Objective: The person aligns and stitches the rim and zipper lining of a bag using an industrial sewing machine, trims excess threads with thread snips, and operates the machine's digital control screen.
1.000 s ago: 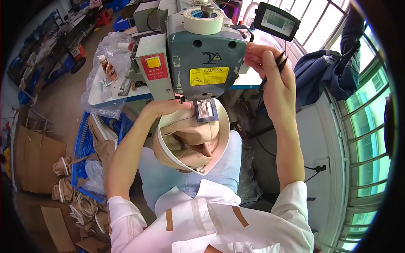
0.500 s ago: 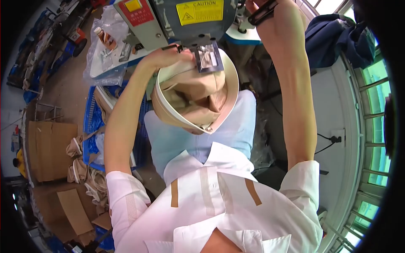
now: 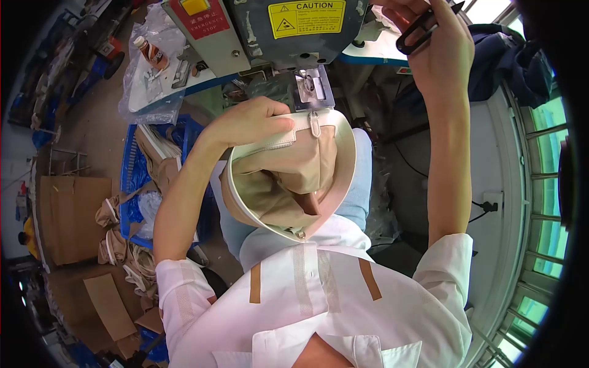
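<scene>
A beige bag (image 3: 257, 202) with a white rim hangs open over the lap, below the sewing machine head (image 3: 294, 37). My left hand (image 3: 251, 122) pinches its rim beside a short zipper. A small white strap tab lies on the rim, just under the metal clamp plate (image 3: 313, 89) of the machine. At the upper right, my right hand (image 3: 438, 46) is raised with black thread snips (image 3: 418, 34) held in it, beside the machine.
A bottle (image 3: 151, 53) and metal parts lie on the white table (image 3: 141, 89) at the left. Below it stands a blue basket (image 3: 130, 184) with beige pieces. Cardboard (image 3: 80, 214) is at far left. Dark cloth (image 3: 509, 61) hangs at upper right, above a wall socket (image 3: 492, 202).
The bag has moved out from under the clamp toward my body, with my left hand on its rim. My right hand has shifted right with the snips.
</scene>
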Demonstrator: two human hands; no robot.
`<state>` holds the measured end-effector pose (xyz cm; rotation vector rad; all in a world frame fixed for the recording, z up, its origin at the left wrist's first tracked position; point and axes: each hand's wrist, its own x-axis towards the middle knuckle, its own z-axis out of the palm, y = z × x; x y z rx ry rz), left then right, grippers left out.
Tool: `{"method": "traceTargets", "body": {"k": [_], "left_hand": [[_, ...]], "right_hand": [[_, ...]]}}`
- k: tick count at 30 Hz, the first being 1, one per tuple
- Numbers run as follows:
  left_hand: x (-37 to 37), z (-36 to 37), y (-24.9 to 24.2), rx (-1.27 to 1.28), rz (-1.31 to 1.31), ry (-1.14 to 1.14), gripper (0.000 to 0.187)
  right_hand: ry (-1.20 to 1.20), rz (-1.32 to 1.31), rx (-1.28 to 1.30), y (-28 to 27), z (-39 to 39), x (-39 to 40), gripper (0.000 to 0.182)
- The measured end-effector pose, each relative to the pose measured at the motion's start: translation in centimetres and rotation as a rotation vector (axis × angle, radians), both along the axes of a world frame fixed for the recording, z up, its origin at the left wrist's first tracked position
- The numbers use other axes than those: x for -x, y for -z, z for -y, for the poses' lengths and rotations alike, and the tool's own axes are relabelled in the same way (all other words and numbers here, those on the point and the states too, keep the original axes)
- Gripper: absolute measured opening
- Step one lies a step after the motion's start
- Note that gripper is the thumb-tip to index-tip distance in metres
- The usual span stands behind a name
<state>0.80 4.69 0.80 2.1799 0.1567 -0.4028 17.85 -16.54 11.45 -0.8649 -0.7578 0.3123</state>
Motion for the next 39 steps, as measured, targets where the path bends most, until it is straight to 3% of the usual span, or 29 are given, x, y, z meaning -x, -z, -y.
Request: {"method": "traceTargets", "body": {"k": [2,4,7,9,10,12,14,15,18,21,28,35,39], "left_hand": [[0.2,-0.4,0.5,0.028,-0.001,0.004,0.034],[0.3,-0.7,0.9,0.063,0.010,-0.009,0.034],[1.0,-0.8,1.3,0.194,0.031,-0.017,0.035],[2.9,-0.3,0.7,0.092,0.012,0.193,0.029],[4.4,-0.4,0.7,0.023,0.049,0.214,0.028],[6.7,-2.2,0.7,-0.002,0.031,0.144,0.027],[8.0,-3.1,0.3,-0.017,-0.010,0.078,0.026],[8.2,-3.7,-0.4,0.004,-0.024,0.019,0.028],[7.7,-4.7,-1.9,-0.004,-0.011,-0.002,0.030],[7.3,-4.9,-2.3,-0.062,0.063,0.093,0.031],[7.2,-4.7,-3.6,-0.155,0.064,0.134,0.032],[7.8,-4.8,-3.5,-0.149,0.063,0.117,0.037],[7.3,-4.6,-3.7,-0.173,0.050,0.137,0.037]], "right_hand": [[-0.289,0.059,-0.082,3.0,1.6,-3.5,0.036],[-0.159,0.099,-0.006,3.6,1.3,-2.4,0.040],[0.250,0.236,0.116,2.3,0.8,0.4,0.039],[0.461,0.239,0.290,2.7,1.4,0.6,0.035],[0.465,0.306,0.537,3.6,3.3,-0.3,0.033],[0.426,0.457,1.010,4.9,5.7,-0.8,0.026],[0.337,0.784,1.148,5.2,5.1,2.7,0.022],[0.254,0.818,1.224,5.0,4.4,4.4,0.023],[0.013,1.211,1.094,5.5,1.9,6.5,0.023],[0.027,1.590,1.067,5.7,-1.2,8.2,0.024],[-0.039,1.962,1.239,7.9,-5.8,9.4,0.015],[-0.007,1.926,1.214,5.7,-5.8,10.3,0.011],[-0.023,1.970,1.191,7.3,-6.5,10.0,0.008]]}}
